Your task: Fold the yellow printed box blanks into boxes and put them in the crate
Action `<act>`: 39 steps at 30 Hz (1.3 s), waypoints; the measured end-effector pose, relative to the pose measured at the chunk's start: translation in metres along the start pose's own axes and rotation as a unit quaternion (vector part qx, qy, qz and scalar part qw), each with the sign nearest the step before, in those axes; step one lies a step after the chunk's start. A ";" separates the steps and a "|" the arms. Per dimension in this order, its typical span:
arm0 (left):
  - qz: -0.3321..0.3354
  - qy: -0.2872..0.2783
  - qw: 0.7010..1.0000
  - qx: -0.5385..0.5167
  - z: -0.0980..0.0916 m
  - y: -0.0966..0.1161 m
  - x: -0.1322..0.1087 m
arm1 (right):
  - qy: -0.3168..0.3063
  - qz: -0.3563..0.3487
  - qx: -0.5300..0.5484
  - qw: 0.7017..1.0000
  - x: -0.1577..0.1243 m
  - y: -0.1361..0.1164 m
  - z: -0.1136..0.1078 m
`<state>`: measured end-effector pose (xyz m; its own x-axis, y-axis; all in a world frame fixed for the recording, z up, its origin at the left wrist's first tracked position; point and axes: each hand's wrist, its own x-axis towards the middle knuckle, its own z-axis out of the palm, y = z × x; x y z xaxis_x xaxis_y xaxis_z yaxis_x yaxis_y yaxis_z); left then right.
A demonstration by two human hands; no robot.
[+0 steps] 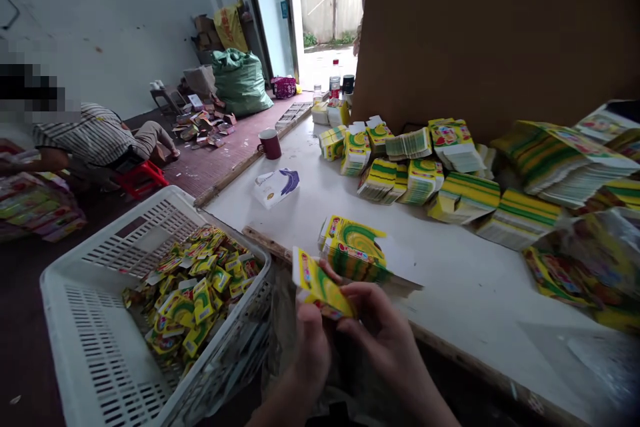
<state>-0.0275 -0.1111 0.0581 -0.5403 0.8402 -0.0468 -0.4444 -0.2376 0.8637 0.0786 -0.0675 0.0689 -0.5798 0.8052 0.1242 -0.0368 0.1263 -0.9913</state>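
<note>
Between both hands, above the table's front edge, is a small yellow and green printed carton [320, 287]. My left hand [313, 340] grips its near left side, thumb on the printed face. My right hand [375, 320] pinches its right end with thumb and fingers. Just beyond lies a stack of flat yellow and green cartons [353, 243] on the white table [445, 280]. To the left, a white plastic crate [100, 280] holds a heap of small yellow cartons [200, 300].
Several bundles of flat cartons [465, 197] line the table's back, by a brown board [490, 33]. A tissue box [276, 187] and a maroon mug [271, 144] stand at the left. Plastic wrap [600, 253] lies right. A person [93, 133] sits by a red stool [143, 180].
</note>
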 end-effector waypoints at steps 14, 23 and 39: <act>0.059 -0.153 0.959 0.231 -0.025 0.066 0.006 | -0.095 -0.247 -0.308 0.914 0.001 -0.029 -0.053; 0.081 -0.195 0.864 0.457 -0.010 0.030 -0.002 | 0.161 -0.135 -0.158 0.965 -0.005 -0.007 -0.034; 0.155 -0.205 0.842 0.475 -0.014 0.010 0.007 | -0.060 -0.162 -0.188 0.967 0.000 0.006 -0.028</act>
<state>-0.0456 -0.1140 0.0597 -0.1457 0.9537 0.2632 0.5489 -0.1434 0.8235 0.1009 -0.0509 0.0642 -0.6790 0.6170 0.3978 0.0526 0.5814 -0.8119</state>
